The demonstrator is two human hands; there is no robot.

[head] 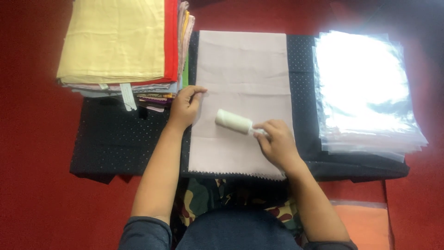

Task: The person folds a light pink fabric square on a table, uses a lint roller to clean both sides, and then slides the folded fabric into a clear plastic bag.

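- The right hand [277, 144] grips a white lint roller [233, 121] by its handle, the roll lying on the pale pink cloth [243, 92] at frame centre.
- The left hand [186, 105], fingers curled, pins the cloth's left edge.
- Judging by the roller's place, the lower cloth is being rolled; the upper part looks still to do.
- A stack of folded fabrics [115, 41] sits upper left and clear plastic bags [365, 92] at right, both clear of the cloth.

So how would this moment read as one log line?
left hand: pins pale pink cloth edge | right hand: holds white lint roller on cloth | beside: fabric stack, clear bags
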